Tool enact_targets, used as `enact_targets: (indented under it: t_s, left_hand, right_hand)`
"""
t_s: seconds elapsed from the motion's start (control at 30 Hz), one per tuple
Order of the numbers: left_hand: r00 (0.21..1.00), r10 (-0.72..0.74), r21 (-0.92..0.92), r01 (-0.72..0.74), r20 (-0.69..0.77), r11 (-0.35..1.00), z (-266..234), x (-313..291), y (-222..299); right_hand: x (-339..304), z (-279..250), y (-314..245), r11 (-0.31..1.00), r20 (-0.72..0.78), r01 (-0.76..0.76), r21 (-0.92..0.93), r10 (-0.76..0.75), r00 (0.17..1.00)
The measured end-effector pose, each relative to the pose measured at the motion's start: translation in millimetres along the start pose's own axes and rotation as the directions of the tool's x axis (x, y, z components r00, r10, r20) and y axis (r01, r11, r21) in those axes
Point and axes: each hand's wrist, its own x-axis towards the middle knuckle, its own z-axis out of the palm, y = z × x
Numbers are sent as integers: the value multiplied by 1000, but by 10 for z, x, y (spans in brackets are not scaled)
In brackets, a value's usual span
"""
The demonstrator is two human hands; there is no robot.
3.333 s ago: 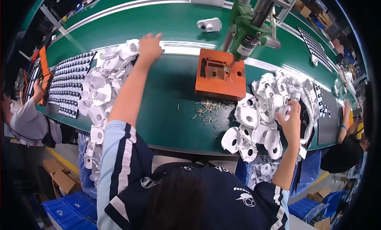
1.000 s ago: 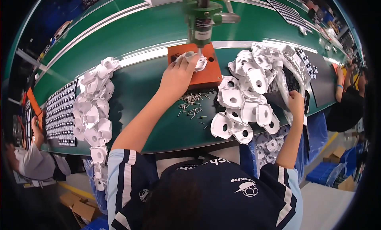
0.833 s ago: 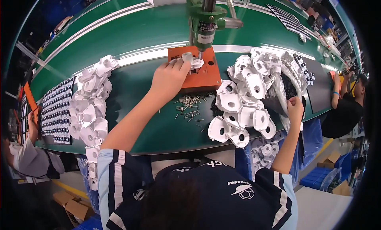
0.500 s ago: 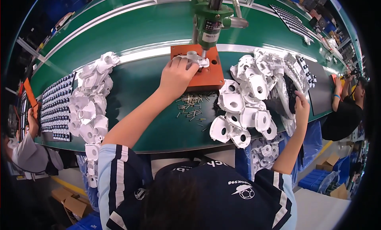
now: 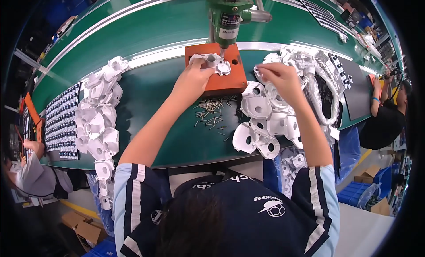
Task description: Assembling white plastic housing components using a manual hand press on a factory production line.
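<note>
My left hand [image 5: 194, 79] grips a white plastic part [image 5: 222, 68] with a round collar, resting on the orange block [image 5: 234, 85]. Just above the part stands the tip of a green press [image 5: 226, 20]. To the right, my right hand [image 5: 283, 79] hovers over a heap of white plastic parts [image 5: 257, 107], its thumb and fingers pinched. Whatever is between those fingertips is too small to make out. Several loose metal pins [image 5: 213, 107] lie on the green table in front of the block.
On the left is a pile of white parts [image 5: 98, 124] beside a tray of small dark-and-white pieces [image 5: 63, 119]. A clear plastic bag [image 5: 326, 95] with dark contents lies right of the heap, near a black board [image 5: 357, 95]. Other people work at both sides.
My right hand has come left from the plastic bag to beside the orange block, its fingers now pinched. My left hand stays on the white part. The whole view has shifted slightly.
</note>
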Motion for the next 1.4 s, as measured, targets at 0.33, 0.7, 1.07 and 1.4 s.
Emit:
enact_targets:
  t_s: [0.33, 0.7, 1.07, 1.4]
  left_hand:
    - [988, 94, 30, -91, -123, 995, 83, -112, -11]
    - [978, 56, -2, -57, -201, 998, 117, -126, -49]
    - [977, 68, -42, -78, -202, 996, 150, -149, -43]
    - [981, 40, -11, -43, -192, 999, 169, -169, -107]
  right_hand:
    - [631, 803, 251, 969, -44, 227, -98, -232, 972]
    - [611, 933, 268, 906, -154, 374, -198, -406, 901]
    - [542, 817, 193, 765, 118, 566, -307, -559, 821]
    - [-180, 746, -581, 650, 534, 635, -418, -389, 751]
